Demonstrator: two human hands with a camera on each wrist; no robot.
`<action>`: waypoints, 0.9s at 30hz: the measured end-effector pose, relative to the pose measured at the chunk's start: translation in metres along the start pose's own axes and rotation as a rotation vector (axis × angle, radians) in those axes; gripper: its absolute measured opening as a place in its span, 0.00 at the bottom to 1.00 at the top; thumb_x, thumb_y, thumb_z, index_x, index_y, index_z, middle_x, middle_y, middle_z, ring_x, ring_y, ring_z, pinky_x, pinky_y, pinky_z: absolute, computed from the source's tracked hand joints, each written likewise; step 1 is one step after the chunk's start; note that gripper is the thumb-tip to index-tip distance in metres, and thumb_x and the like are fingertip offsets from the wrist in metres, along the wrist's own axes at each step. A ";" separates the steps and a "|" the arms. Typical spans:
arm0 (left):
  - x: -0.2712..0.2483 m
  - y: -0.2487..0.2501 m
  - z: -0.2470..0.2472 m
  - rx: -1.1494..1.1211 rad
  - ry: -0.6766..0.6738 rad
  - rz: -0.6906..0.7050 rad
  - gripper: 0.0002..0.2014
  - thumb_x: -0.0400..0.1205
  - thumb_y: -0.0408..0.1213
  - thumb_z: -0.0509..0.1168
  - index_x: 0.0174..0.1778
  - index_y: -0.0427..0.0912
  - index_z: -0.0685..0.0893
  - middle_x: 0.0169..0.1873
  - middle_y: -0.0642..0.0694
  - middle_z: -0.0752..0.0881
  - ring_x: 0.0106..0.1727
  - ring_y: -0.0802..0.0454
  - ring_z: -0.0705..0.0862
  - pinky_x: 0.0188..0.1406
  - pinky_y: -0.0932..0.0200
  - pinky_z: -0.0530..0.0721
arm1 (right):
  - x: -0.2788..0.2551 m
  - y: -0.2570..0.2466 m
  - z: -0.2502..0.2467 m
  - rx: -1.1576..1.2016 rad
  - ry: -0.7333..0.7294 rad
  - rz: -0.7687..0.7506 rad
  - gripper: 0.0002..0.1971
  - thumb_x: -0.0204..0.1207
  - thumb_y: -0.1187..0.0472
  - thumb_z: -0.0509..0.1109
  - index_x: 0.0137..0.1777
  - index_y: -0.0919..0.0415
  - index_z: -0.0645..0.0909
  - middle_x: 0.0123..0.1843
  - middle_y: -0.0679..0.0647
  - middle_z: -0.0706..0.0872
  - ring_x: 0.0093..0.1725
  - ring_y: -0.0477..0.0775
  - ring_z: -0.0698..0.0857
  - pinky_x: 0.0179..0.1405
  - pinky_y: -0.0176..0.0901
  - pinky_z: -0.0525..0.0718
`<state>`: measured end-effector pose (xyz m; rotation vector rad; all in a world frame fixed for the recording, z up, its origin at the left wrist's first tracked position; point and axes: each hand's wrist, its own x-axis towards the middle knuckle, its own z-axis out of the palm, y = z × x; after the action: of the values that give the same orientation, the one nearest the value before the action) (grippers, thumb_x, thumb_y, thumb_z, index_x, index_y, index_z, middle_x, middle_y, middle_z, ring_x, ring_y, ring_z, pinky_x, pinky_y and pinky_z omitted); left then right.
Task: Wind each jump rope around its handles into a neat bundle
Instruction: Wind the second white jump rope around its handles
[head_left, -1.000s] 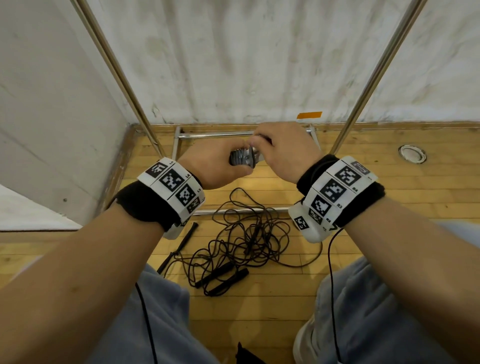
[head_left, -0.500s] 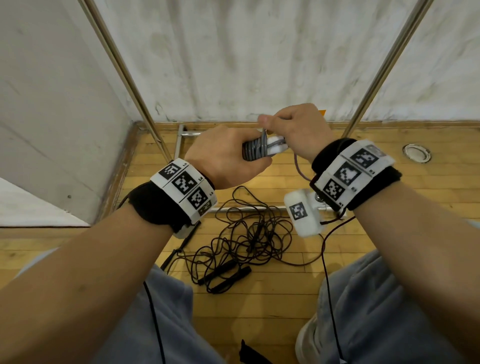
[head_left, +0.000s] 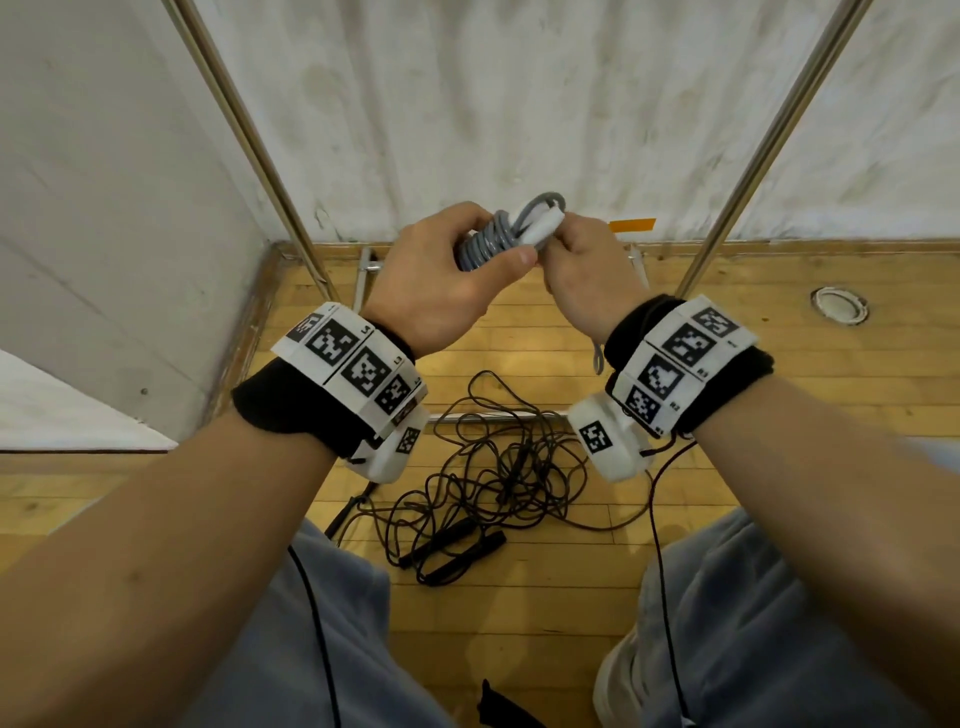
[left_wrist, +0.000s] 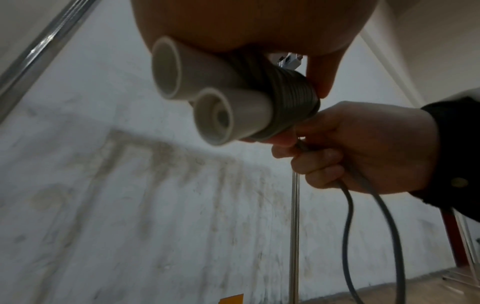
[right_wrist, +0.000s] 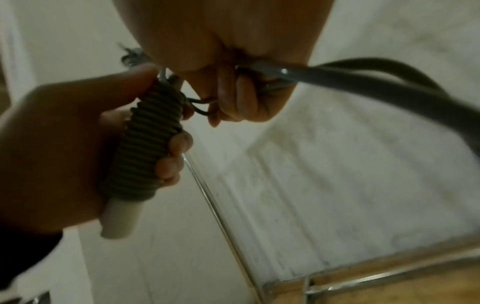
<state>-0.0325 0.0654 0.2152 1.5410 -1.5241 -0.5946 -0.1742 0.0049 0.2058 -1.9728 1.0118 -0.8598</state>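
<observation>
A grey jump rope (head_left: 485, 244) is wound in tight coils round its two white handles (left_wrist: 215, 96), held side by side. My left hand (head_left: 436, 275) grips the coiled bundle (right_wrist: 148, 142), thumb on top. My right hand (head_left: 587, 265) holds the last loose loop of grey cord (left_wrist: 363, 216) in curled fingers at the handles' upper end (head_left: 543, 226); the loop hangs below the wrist (right_wrist: 363, 80). On the floor below lies a tangled black jump rope (head_left: 498, 467) with black handles (head_left: 457, 551).
Two slanted metal poles (head_left: 244, 135) (head_left: 769, 140) rise on each side against the white wall. A metal frame bar (head_left: 498, 415) lies on the wooden floor. A round floor fitting (head_left: 839, 305) sits at the right. My knees (head_left: 322, 623) flank the black rope.
Both hands have risen with the grey bundle, from floor-frame level to in front of the wall. The right hand has carried the loose cord up to the handles' upper end.
</observation>
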 end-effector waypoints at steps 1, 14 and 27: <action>0.001 0.000 -0.002 0.002 0.019 -0.004 0.17 0.74 0.54 0.68 0.43 0.42 0.81 0.32 0.38 0.85 0.31 0.42 0.86 0.33 0.38 0.85 | -0.001 -0.001 0.001 -0.063 -0.034 -0.024 0.10 0.81 0.65 0.59 0.43 0.59 0.81 0.37 0.51 0.83 0.36 0.48 0.78 0.36 0.41 0.74; 0.015 -0.025 -0.009 0.408 0.147 0.037 0.20 0.74 0.62 0.62 0.52 0.52 0.79 0.30 0.56 0.80 0.35 0.50 0.81 0.28 0.57 0.74 | -0.004 -0.004 0.013 -0.235 -0.191 0.018 0.05 0.84 0.59 0.59 0.47 0.57 0.74 0.34 0.45 0.74 0.31 0.41 0.71 0.28 0.33 0.66; 0.017 -0.046 -0.012 0.702 -0.158 -0.058 0.22 0.81 0.56 0.63 0.69 0.53 0.72 0.51 0.47 0.85 0.47 0.44 0.83 0.43 0.50 0.81 | -0.016 0.001 0.007 -0.612 -0.287 -0.060 0.10 0.86 0.55 0.53 0.43 0.54 0.71 0.31 0.45 0.70 0.34 0.51 0.71 0.35 0.43 0.64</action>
<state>0.0051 0.0466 0.1868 2.0990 -1.9381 -0.2117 -0.1766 0.0208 0.1982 -2.5533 1.1337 -0.2854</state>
